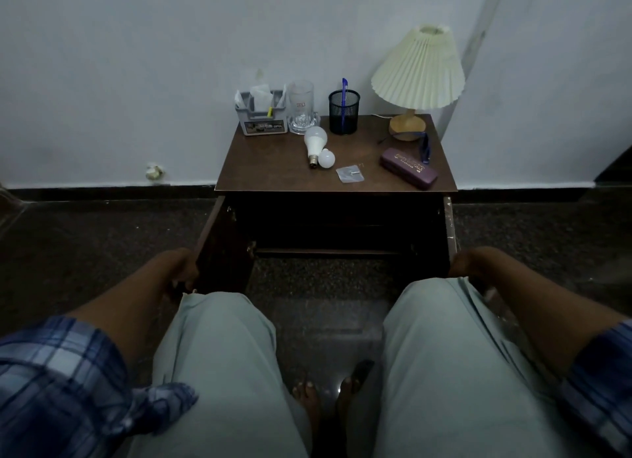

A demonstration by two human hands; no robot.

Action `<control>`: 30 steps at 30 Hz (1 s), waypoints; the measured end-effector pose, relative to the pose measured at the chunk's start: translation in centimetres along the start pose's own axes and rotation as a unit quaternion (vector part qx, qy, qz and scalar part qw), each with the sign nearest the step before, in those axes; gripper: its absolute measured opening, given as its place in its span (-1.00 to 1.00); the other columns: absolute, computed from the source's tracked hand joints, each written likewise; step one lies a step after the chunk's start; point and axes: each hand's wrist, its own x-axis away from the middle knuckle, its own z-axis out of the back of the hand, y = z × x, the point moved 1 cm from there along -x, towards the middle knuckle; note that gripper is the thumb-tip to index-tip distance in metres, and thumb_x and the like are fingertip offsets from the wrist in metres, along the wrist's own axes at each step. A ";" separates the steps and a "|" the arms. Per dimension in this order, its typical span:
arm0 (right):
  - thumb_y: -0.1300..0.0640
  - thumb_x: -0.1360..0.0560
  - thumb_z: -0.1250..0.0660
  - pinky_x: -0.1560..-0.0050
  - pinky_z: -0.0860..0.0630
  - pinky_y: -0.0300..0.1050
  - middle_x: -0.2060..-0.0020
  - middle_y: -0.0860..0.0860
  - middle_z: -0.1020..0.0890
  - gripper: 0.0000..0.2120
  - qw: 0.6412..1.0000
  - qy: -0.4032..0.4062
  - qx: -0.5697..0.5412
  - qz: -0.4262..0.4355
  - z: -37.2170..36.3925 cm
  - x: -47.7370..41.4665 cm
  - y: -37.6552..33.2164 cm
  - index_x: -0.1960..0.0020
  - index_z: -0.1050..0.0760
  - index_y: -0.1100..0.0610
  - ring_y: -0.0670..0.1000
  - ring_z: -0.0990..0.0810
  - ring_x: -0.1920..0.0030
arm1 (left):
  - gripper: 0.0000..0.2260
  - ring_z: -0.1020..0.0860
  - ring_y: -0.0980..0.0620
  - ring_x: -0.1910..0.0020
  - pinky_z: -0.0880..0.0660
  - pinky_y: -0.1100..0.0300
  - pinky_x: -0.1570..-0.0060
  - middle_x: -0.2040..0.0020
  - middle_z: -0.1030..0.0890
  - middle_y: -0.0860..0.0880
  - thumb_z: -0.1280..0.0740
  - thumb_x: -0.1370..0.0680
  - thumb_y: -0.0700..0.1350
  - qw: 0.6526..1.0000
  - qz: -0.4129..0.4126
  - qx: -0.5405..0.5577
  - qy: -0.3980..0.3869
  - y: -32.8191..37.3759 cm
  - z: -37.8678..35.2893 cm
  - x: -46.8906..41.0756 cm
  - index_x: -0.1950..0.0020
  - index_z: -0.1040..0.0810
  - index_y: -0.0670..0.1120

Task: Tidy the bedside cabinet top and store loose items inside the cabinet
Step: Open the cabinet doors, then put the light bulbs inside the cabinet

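Gripping left door (224,249), left hand (184,268), curled

The brown bedside cabinet (273,170) stands against the wall with both doors swung open, its inside dark. On top, a large white bulb (314,141) lies on its side at centre, a small bulb (327,158) touching it at 4 o'clock. A clear packet (349,174) lies at 5 o'clock; a purple spectacle case (408,167) lies slantwise at 3 o'clock.

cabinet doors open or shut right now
Open: both cabinet doors swing outward, the left hand and right hand on their edges, the dark inside exposed.
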 end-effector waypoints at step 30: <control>-0.10 -0.42 -0.45 0.16 -0.40 -0.16 0.25 -0.15 -0.62 -0.78 0.804 0.379 -0.156 0.430 4.3 -0.1 -25.8 0.03 -0.48 -0.05 -0.03 -0.62 0.12 | -0.92 -0.55 0.05 0.35 -0.48 0.29 0.42 0.15 -0.65 -0.10 -0.34 -0.59 -0.18 0.752 -0.290 0.545 0.232 23.5 8.0 -0.6 0.06 -0.61 -0.08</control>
